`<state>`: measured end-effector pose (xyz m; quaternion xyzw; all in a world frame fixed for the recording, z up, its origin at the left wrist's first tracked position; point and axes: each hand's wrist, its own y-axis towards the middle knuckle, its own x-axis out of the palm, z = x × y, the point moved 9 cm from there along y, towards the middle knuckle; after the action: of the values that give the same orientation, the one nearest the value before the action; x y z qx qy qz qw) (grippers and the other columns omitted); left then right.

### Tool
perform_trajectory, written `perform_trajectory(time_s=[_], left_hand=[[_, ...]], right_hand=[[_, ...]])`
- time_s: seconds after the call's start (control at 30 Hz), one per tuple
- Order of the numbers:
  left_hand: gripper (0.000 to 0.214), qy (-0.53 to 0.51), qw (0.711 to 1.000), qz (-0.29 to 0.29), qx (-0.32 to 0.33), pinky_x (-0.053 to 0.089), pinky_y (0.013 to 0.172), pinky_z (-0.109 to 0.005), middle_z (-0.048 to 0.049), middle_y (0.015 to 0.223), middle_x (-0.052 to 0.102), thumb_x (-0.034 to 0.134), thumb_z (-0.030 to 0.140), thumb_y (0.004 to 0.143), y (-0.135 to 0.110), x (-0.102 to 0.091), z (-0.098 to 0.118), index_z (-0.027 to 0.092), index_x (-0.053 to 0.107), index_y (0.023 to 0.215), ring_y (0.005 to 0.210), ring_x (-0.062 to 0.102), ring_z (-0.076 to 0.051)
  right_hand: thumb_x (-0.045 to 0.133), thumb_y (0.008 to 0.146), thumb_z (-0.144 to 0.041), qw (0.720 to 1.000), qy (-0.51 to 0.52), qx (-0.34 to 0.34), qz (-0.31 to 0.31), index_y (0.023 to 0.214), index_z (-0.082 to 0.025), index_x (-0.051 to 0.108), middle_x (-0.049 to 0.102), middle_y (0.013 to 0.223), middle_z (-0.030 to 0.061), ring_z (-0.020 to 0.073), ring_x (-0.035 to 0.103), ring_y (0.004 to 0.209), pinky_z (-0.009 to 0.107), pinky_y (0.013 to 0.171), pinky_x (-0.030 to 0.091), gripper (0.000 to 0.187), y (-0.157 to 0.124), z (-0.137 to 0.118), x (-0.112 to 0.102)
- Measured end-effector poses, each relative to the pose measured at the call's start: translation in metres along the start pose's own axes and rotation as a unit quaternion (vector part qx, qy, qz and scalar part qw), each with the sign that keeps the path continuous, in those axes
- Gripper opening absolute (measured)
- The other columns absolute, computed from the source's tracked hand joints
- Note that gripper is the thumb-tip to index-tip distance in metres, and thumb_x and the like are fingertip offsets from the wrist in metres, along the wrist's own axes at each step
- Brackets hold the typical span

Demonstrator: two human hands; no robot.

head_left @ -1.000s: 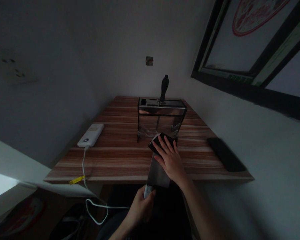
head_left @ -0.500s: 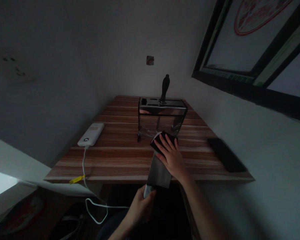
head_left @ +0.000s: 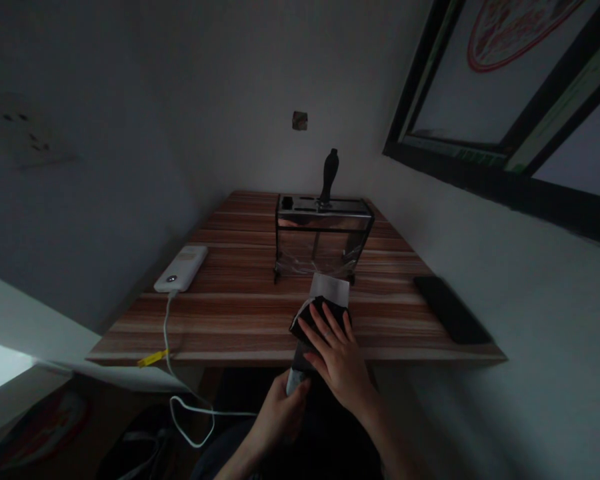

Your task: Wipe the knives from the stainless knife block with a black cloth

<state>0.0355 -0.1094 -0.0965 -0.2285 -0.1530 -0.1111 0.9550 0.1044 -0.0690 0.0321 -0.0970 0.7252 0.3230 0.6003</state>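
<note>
Cleaver point(head_left: 330, 288) lengthwise, tip toward knife rack point(head_left: 323, 233)

At your tabletop's point(head_left: 230, 313) left edge lies a white power bank point(head_left: 181, 268). A dark phone point(head_left: 451, 309) hugs its right edge.

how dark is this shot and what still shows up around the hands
Head view: heavily underexposed, colours muted; the knife catches pale light beyond the dark cloth; right hand and left hand read clearly; wide-angle lens slants the window frame.
</note>
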Motion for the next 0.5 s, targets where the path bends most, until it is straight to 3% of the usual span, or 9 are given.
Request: perform_trajectory(time_s=[0.5], left_hand=[[0.054, 0.021, 0.998, 0.055, 0.01, 0.019, 0.03, -0.015, 0.0125, 0.039, 0.033, 0.062, 0.066, 0.056, -0.001, -0.006, 0.004, 0.018, 0.042, 0.07, 0.03, 0.024, -0.001]], right_hand=[[0.039, 0.092, -0.03, 0.998, 0.01, -0.055, -0.038, 0.141, -0.033, 0.014, 0.016, 0.148, -0.0008, 0.0244, 0.018, 0.135, 0.054, 0.104, 0.025, 0.055, -0.027, -0.027, 0.009]])
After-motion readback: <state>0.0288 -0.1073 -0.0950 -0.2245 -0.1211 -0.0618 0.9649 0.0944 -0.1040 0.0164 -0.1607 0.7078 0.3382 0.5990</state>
